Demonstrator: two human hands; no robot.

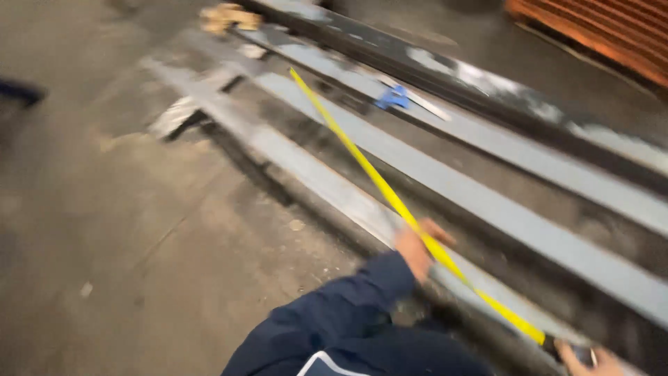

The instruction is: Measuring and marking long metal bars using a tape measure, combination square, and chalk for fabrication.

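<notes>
Over the steel beams [445, 181] your left hand [416, 248] pinches the yellow tape [362, 163], which runs lengthwise away up-left, while your right hand [591, 361] grips its case end

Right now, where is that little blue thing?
In the head view, the blue object lies upper centre on a long grey steel bar, just right of the yellow tape measure and far beyond the hands.

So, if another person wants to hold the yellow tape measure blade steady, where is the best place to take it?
Probably the free stretch of the yellow tape beyond the left hand, pinched by its two thin edges from above. It runs straight and taut over the grey steel beams, so the middle is open. The right hand already has the near end.
</notes>
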